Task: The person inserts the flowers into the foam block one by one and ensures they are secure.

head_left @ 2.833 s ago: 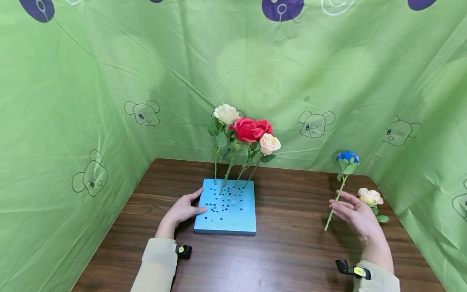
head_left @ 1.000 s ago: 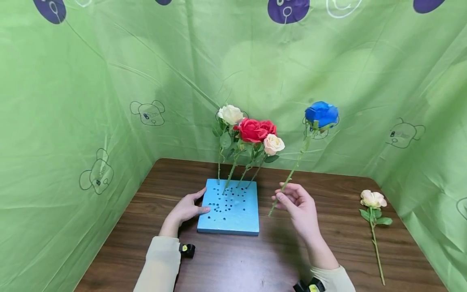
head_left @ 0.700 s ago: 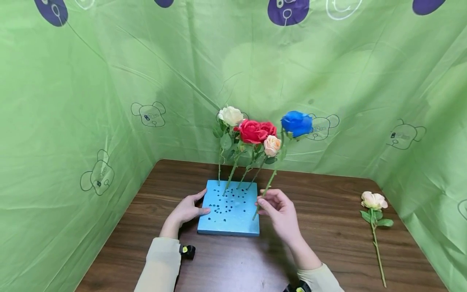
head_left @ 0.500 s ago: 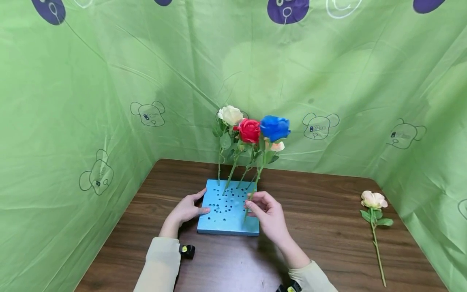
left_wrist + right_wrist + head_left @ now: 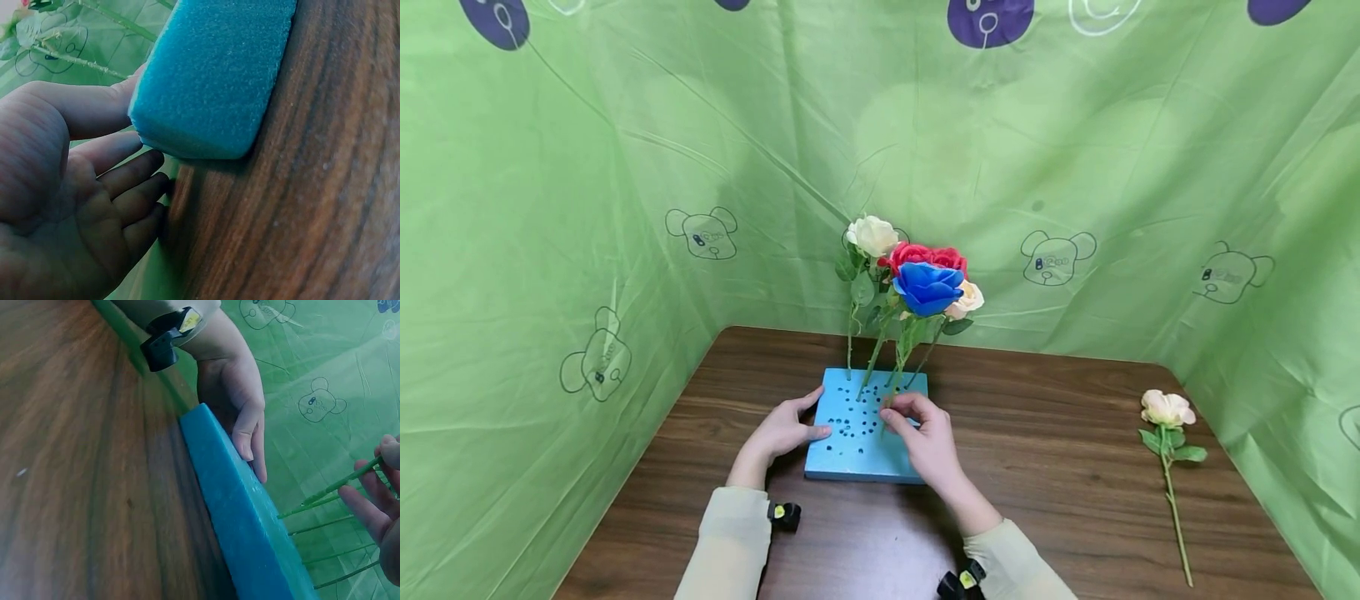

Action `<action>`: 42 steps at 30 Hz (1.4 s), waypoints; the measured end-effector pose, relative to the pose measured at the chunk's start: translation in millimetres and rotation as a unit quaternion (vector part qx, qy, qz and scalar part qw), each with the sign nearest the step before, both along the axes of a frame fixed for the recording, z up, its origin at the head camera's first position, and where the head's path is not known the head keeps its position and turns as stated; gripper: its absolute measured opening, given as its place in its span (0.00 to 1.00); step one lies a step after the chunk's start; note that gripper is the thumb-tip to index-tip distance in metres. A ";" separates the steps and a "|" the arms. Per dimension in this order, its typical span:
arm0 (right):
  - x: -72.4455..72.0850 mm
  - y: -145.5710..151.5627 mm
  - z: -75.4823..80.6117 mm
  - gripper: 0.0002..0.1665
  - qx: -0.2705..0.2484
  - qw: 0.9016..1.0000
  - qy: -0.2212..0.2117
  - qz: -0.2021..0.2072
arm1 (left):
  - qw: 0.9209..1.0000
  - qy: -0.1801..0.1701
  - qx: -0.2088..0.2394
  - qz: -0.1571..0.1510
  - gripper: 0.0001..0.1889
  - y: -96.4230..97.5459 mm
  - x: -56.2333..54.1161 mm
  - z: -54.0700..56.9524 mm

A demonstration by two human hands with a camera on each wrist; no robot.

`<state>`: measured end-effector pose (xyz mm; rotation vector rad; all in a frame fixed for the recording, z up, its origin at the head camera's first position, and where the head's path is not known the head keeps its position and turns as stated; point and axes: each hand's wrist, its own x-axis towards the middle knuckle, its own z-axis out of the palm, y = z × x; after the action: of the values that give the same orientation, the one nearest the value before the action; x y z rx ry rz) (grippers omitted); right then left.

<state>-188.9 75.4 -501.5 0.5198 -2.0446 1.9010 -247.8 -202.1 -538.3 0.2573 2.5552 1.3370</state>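
Fingers of the right hand (image 5: 930, 446) pinch the slender green stem (image 5: 328, 490) of a blue, cloth-like rose (image 5: 928, 289) over a pale-blue foam block (image 5: 865, 462) (tip contact unclear); the left hand (image 5: 781, 430) rests relaxed fingers against the block's left edge. The rose is probably light, petals crushable: hold its stiff stem low.

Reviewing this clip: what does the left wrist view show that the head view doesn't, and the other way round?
Only the left wrist view: the palm of the left hand.
Only the head view: the right hand, the bloom of the blue rose it pinches by the stem, and the pale rose lying at the right.
Both: the left hand at the blue block, some stems, the wooden table and green cloth.
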 end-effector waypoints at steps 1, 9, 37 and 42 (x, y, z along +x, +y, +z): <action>-2.5 -2.2 0.0 0.03 0.000 1.000 0.006 -0.003 | 1.000 -0.001 0.001 0.001 0.46 -0.5 0.1 -0.2; -27.9 -23.6 -8.6 0.04 0.000 0.999 0.036 -0.028 | 1.000 0.005 0.001 0.004 0.47 -2.1 0.7 -0.6; -25.1 -44.0 -27.9 0.04 -0.059 0.992 0.062 -0.095 | 1.000 0.007 0.006 0.007 0.46 0.8 0.4 -1.4; -35.4 -41.8 -45.9 0.07 -0.039 0.991 0.073 -0.100 | 1.000 0.008 0.005 0.008 0.46 0.9 0.3 -1.1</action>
<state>-224.2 33.6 -547.4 0.4044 -1.8474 1.7626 -247.5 -201.2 -539.4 0.2526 2.5690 1.3597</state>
